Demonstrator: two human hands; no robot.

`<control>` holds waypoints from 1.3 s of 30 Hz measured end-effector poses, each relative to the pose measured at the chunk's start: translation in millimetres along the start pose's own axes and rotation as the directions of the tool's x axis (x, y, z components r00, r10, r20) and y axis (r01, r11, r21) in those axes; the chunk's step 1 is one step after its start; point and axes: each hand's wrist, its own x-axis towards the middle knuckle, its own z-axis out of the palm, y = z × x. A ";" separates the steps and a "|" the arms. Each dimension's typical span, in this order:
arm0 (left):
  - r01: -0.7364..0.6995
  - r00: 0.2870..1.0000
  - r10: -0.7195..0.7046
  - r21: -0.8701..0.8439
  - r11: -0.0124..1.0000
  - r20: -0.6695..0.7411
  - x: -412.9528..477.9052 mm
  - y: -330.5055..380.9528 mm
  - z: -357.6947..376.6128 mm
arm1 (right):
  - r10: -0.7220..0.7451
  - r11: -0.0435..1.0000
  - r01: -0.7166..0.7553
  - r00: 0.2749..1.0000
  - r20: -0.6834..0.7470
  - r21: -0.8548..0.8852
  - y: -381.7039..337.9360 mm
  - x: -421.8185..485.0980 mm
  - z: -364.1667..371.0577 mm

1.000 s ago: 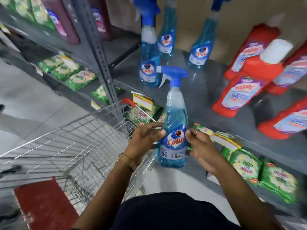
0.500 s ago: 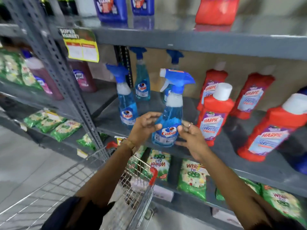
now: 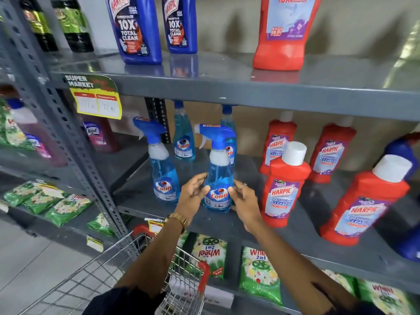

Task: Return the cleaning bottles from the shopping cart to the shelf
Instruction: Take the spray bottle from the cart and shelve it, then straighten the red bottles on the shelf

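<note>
Grey shelf [image 3: 227,226] | spray bottle [image 3: 218,178] upright | left hand [image 3: 193,196], right hand [image 3: 245,201] clasp its sides

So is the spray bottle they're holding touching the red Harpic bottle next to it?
Apart. The head view shows the Colin spray bottle and the nearest red Harpic bottle with the right hand and bare grey shelf between them.

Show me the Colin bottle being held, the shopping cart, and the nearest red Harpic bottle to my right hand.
Colin spray bottle [image 3: 218,196]: head view, on its front label.
Shopping cart [image 3: 181,278]: head view, on its wire front wall.
Red Harpic bottle [image 3: 284,196]: head view, on its purple label.
</note>
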 end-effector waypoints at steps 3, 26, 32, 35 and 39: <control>-0.024 1.000 0.024 -0.014 1.000 -0.004 -1.2 2.7 2.3 | -0.031 0.998 0.032 0.999 0.006 -0.060 -3.8 -5.8 -3.0; 0.077 0.901 0.068 0.310 0.947 -0.429 -23.1 -50.1 72.9 | -0.124 0.975 0.042 0.916 -0.381 -0.216 37.4 -129.0 -102.1; 0.061 0.863 0.178 0.447 0.893 -0.473 -61.8 -42.1 99.1 | -0.272 0.958 0.096 0.594 -0.757 -0.269 22.3 -127.6 -157.4; -0.246 0.902 0.401 0.572 0.783 -0.161 -108.6 -45.4 136.5 | -0.203 0.918 -0.146 0.626 -0.753 -0.369 24.9 -106.7 -188.3; -0.611 0.786 0.420 0.672 0.419 0.453 -143.3 -59.7 188.6 | -0.111 0.942 -0.144 0.720 -0.685 -0.304 35.6 -83.6 -204.8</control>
